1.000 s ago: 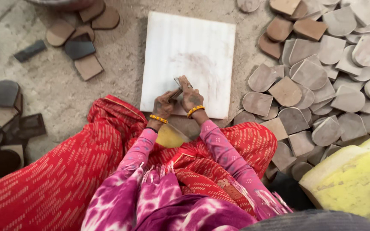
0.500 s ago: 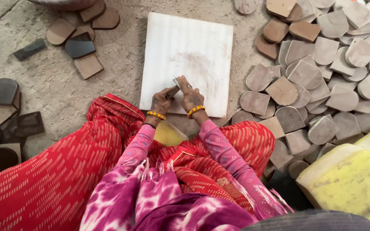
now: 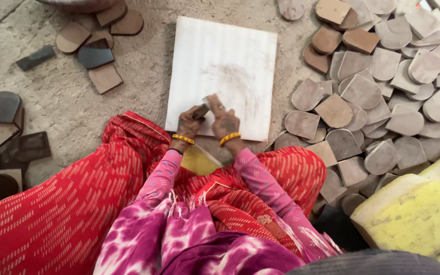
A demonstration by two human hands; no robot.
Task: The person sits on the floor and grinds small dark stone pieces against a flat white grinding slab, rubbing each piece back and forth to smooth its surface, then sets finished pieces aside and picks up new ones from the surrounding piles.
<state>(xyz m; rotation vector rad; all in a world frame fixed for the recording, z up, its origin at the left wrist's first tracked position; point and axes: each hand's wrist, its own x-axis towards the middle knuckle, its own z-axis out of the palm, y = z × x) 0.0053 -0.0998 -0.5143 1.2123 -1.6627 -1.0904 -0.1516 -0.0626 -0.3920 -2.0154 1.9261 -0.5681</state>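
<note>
Dark flat pieces (image 3: 6, 109) lie scattered on the floor at left. Left hand (image 3: 188, 124) and right hand (image 3: 223, 119) are closed together on one small flat piece (image 3: 203, 108), pressing it against the near edge of the white slab (image 3: 230, 56). Both wrists are bent downward. A heap of grey-brown pieces (image 3: 383, 91) lies at right.

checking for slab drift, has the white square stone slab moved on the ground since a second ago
No. The white square stone slab keeps the same spot relative to the grey heel-shaped pieces beside it; only the camera view shifts slightly.
</note>
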